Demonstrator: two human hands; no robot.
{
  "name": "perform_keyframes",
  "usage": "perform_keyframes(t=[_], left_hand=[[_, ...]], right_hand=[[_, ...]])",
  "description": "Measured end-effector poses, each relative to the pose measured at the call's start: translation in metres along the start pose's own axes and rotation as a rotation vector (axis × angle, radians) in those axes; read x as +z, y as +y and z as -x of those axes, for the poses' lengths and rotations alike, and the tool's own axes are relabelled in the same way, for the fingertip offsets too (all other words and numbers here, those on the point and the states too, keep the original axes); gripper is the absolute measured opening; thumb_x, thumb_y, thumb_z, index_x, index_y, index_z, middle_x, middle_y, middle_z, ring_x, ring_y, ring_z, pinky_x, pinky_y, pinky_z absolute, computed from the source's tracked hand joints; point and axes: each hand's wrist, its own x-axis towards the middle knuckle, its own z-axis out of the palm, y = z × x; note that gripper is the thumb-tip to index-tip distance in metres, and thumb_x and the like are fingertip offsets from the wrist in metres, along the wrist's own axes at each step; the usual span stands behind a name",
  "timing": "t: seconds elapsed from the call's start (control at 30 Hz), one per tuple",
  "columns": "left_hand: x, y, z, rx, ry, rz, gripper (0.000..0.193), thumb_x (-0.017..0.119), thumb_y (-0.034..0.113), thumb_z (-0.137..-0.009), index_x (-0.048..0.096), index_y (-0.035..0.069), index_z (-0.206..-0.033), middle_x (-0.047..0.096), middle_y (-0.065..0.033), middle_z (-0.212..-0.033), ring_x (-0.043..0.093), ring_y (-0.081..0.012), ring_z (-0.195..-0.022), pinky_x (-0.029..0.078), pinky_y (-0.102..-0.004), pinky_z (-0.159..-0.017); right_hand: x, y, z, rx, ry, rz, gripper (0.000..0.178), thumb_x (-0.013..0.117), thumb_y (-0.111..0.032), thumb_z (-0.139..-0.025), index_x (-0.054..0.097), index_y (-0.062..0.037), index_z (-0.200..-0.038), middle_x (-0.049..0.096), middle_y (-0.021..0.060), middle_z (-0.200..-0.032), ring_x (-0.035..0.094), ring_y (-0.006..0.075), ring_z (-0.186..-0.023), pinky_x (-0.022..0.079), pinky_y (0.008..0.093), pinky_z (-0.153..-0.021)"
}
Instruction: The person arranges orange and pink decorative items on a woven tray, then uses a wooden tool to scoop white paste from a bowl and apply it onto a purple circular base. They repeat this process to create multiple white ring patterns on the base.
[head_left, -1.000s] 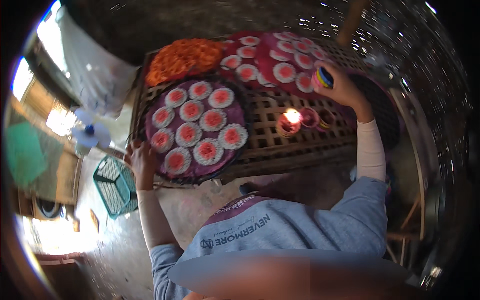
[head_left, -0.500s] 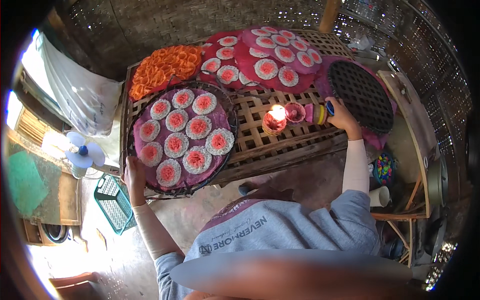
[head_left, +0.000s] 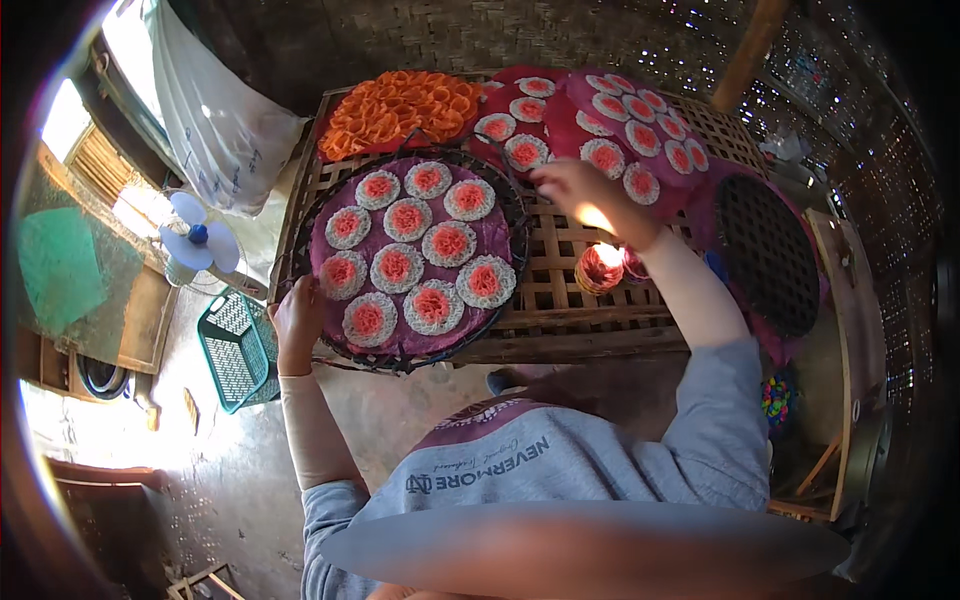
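Note:
My left hand (head_left: 298,325) is closed on the near left rim of a round woven tray (head_left: 519,225). The tray carries a purple cloth (head_left: 495,240) with several round white cakes with coral-pink centres (head_left: 448,243), laid apart from one another. My right hand (head_left: 592,197) hangs over the slatted tabletop, its fingers stretched toward the tray's far right rim. Nothing shows in it, and I cannot tell whether the fingertips touch the rim. Sunlight falls on its wrist. Below that forearm stand crimped reddish cups (head_left: 600,270), partly hidden by the sleeve.
Orange curled pieces (head_left: 400,110) lie heaped behind the tray. More white and pink cakes (head_left: 642,137) rest on red and pink cloths at the back right. A dark oval lattice tray (head_left: 766,255) lies at the right. A green basket (head_left: 232,345) and a fan (head_left: 198,235) stand left.
My right hand has left the stacked cups and coloured rings at the right and moved left, toward the tray's rim. My left hand keeps its hold on the tray. The view has shifted.

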Motion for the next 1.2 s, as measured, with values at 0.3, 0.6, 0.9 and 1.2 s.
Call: perform_keyframes(t=[0.3,0.6,0.9,1.2], left_hand=[[-0.002,0.006,0.006,-0.013,0.041,0.050,0.020,0.051,0.025,-0.081,0.057,0.011,-0.095,0.063,-0.0101,-0.083,0.060,-0.0281,-0.083,0.038,-0.0397,-0.072],[-0.005,0.012,0.003,0.066,0.117,0.135,0.017,0.052,0.020,-0.081,0.057,0.009,-0.092,0.062,-0.0129,-0.078,0.060,-0.0301,-0.076,0.041,-0.0394,-0.066],[-0.071,0.057,-0.050,0.032,-0.160,0.638,0.014,0.050,0.011,-0.084,0.059,0.001,-0.089,0.054,-0.0003,-0.067,0.050,-0.0075,-0.062,0.040,-0.0221,-0.057],[-0.086,0.176,-0.187,0.372,-0.248,0.803,0.020,0.058,0.015,-0.081,0.063,-0.001,-0.092,0.059,-0.0010,-0.075,0.053,-0.0086,-0.070,0.042,-0.0229,-0.067]], right_hand=[[0.086,0.006,-0.039,0.193,-0.183,0.497,0.020,0.064,-0.025,-0.074,0.066,-0.0061,-0.071,0.063,0.0125,-0.073,0.062,0.0305,-0.069,0.049,0.0404,-0.063],[0.091,0.006,-0.038,0.249,-0.023,0.215,0.018,0.060,-0.021,-0.072,0.065,-0.0038,-0.068,0.063,0.0162,-0.070,0.063,0.0320,-0.069,0.049,0.0428,-0.060],[0.051,-0.032,-0.073,0.107,0.243,-0.200,0.017,0.053,-0.017,-0.084,0.054,0.0006,-0.086,0.059,0.0166,-0.077,0.060,0.0269,-0.071,0.046,0.0361,-0.062],[-0.132,0.060,-0.117,0.127,0.290,0.140,0.017,0.056,-0.017,-0.078,0.065,-0.0026,-0.080,0.064,0.0160,-0.072,0.062,0.0250,-0.065,0.048,0.0359,-0.061]])
